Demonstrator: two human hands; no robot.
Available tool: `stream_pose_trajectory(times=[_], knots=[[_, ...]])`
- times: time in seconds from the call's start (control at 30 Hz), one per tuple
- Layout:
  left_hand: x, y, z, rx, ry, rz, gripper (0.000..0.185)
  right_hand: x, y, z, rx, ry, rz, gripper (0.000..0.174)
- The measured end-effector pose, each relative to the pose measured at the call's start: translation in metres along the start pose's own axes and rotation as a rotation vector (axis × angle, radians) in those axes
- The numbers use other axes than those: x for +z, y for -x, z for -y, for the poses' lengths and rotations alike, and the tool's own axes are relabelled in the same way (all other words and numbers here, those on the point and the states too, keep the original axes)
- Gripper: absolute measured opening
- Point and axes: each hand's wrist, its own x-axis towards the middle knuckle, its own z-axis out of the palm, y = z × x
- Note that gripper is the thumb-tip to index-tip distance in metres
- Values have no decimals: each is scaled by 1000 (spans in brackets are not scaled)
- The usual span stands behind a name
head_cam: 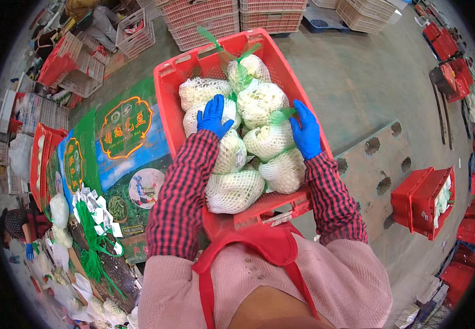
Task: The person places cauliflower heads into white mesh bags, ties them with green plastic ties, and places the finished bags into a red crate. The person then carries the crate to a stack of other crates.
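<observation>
A red plastic crate [273, 49] sits right in front of me, filled with several pale heads, seemingly cauliflower [262, 100], in white foam net sleeves. Green mesh tails [243, 70] stick up from some of them. My left hand [214, 119], in a blue glove, lies flat on a wrapped head at the left of the crate, fingers spread. My right hand [306, 133], also gloved in blue, is at the crate's right wall, beside a wrapped head [269, 142] with a green tail near my thumb. Neither hand is closed around anything.
Left is a printed green and blue sheet [118, 123], with green mesh strips [91, 255] bearing white tags. A co-worker's gloved hand [29, 251] shows far left. Stacked crates [204, 20] stand ahead; red crates [420, 201] sit right, past a board with holes [369, 177].
</observation>
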Motion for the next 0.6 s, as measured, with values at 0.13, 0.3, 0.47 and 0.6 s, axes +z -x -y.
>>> stream_pose_trajectory(times=[0.13,0.3,0.47,0.6], knots=[[5,-24,-5,-99,-112,90,90,-31,13,12,-1,46,-35,48],[-17,-6,29,304,227,-184,84,-88,74,-4,212,-57,-212,41],[-31,129,41,139,377,-422,67,-130,190,-6,876,-390,-454,17],[-30,201,27,-255,512,-486,62,-106,245,46,1318,-957,44,40]])
